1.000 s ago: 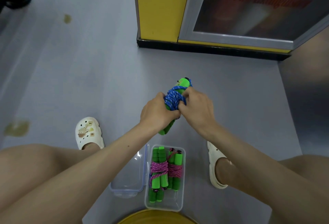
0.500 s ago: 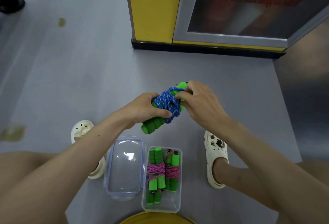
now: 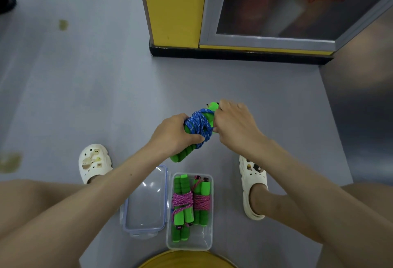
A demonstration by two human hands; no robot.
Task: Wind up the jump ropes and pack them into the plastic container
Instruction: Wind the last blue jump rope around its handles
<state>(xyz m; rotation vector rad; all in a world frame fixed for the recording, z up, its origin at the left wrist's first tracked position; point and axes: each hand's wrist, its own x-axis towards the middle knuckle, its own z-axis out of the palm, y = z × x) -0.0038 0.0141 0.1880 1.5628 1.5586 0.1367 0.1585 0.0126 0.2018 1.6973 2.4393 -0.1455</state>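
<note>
A jump rope with green foam handles and a blue cord (image 3: 198, 125) wound round them hangs in the air above the floor. My left hand (image 3: 174, 134) grips the lower part of the bundle, thumb on the cord. My right hand (image 3: 234, 125) holds the upper end of the handles, fingers curled round it. Below, a clear plastic container (image 3: 209, 244) on the floor holds two wound jump ropes (image 3: 187, 201) with green handles and pink cord.
The container's clear lid (image 3: 146, 199) lies on the floor to its left. My feet in white clogs (image 3: 93, 161) (image 3: 253, 184) stand on either side. A yellow cabinet (image 3: 176, 8) with a glass door (image 3: 287, 5) stands ahead. A yellow stool edge (image 3: 185, 260) shows at the bottom.
The bundle has tilted from near upright to slanted, its lower end pointing down-left. My head has moved so the container and lid show fully. Both hands keep their hold.
</note>
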